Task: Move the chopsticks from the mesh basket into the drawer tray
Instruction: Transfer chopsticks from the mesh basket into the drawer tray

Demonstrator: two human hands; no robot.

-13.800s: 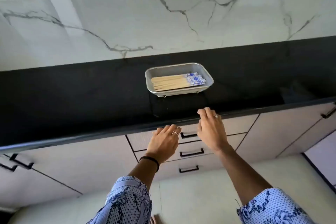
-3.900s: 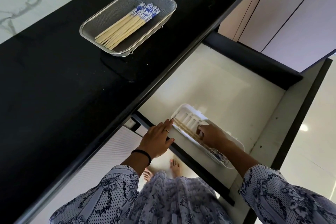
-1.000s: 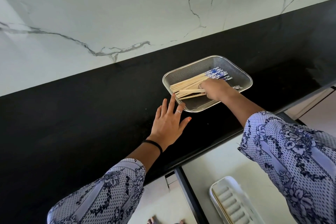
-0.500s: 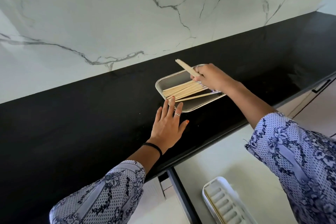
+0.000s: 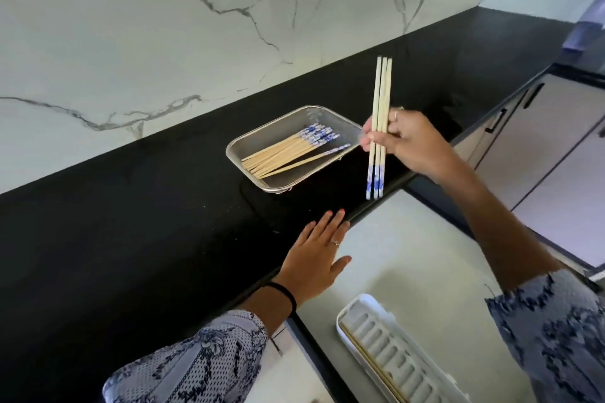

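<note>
My right hand [image 5: 406, 144] grips a small bunch of bamboo chopsticks [image 5: 380, 91] upright, blue-patterned ends down, just right of the mesh basket [image 5: 288, 121] and above the counter's front edge. Several more chopsticks [image 5: 288, 152] lie in the basket on the black counter. My left hand [image 5: 316, 258] rests flat, fingers straight, on the counter edge. The white ribbed drawer tray [image 5: 386, 357] sits in the open drawer at bottom right, with chopsticks [image 5: 370, 360] lying along its left side.
The black counter [image 5: 131, 222] runs under a marble backsplash. The open drawer's pale floor [image 5: 409, 255] spreads between the counter edge and the tray. Cabinet fronts with black handles [image 5: 532, 95] stand at the right.
My right hand lifted a bunch of chopsticks out of the basket and swung them upright to the right. My left hand slid back toward the counter edge.
</note>
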